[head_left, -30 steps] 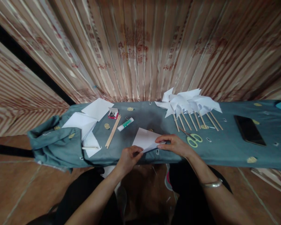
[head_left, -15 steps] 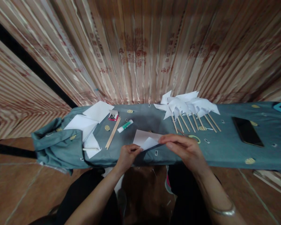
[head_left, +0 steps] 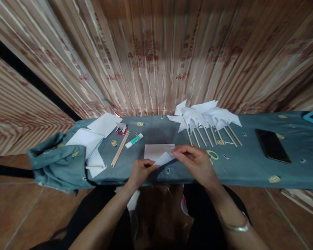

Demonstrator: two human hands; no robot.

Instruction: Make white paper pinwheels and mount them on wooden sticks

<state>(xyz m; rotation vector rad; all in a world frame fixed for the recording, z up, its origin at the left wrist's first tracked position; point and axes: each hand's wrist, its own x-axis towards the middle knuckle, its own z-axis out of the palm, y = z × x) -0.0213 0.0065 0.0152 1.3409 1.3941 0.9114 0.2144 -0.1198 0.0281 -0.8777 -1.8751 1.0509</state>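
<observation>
Head camera: a white sheet of paper (head_left: 156,150) lies at the near middle of the worktop (head_left: 240,173), which is draped in a grey-green cloth. The sheet's near part is turned up into a fold. The left hand (head_left: 140,171) has its fingers closed in a narrow pinch at the left end of that fold. The right hand (head_left: 194,161) has thumb and fingertips drawn close together at the fold's right end, though exactly how they meet the paper is hard to make out.

Left of the sheet lie a glue stick (head_left: 134,140) with a green label, a small bundle of wooden sticks (head_left: 120,149) and a small open red box (head_left: 121,128). Further left are loose white sheets (head_left: 82,139), with a pale rod (head_left: 94,167) across the nearest. Beyond the right hand, white paper pinwheels (head_left: 198,114) overlap in a row, their handles pointing towards the person. Green-handled scissors (head_left: 213,155) sit just beside the right hand, partly hidden by it. Further right lies a dark phone (head_left: 273,146). Behind the worktop hangs a patterned, pleated curtain (head_left: 151,52).
</observation>
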